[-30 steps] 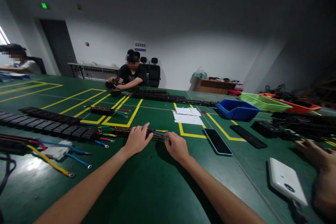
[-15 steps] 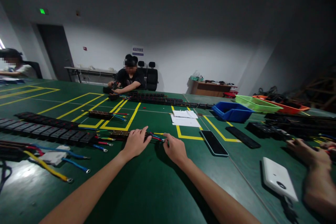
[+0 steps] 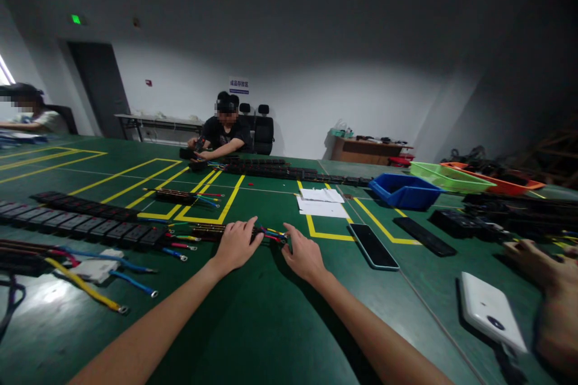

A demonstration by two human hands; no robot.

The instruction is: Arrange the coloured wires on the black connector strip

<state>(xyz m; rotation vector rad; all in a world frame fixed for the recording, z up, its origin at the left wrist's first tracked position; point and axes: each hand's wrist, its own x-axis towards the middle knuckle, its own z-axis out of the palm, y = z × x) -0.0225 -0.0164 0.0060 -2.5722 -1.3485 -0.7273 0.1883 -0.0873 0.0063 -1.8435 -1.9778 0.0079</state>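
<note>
A bundle of wires (image 3: pixel 205 231) in black, with red, blue and other coloured ends, lies crosswise on the green table (image 3: pixel 253 337). My left hand (image 3: pixel 235 245) is curled over it from above, its thumb on the near side. Past that thumb the coloured wire ends (image 3: pixel 271 233) stick out to the right. My right hand (image 3: pixel 303 252) has its thumb and index finger around the tips of these ends, which are partly hidden. A similar wire bundle (image 3: pixel 180 195) lies farther back.
Left are black segmented strips (image 3: pixel 90 228) and cables with ring lugs (image 3: pixel 121 309). To the right lie white papers (image 3: pixel 323 207), a phone (image 3: pixel 374 246), a black slab (image 3: pixel 424 236), a white device (image 3: pixel 492 313) and a blue bin (image 3: pixel 404 192). Another person's hand (image 3: pixel 537 261) works at far right.
The view has shifted slightly, so things sit a little farther right. My right index finger has straightened a bit at the wire tips. My left hand stays on the bundle.
</note>
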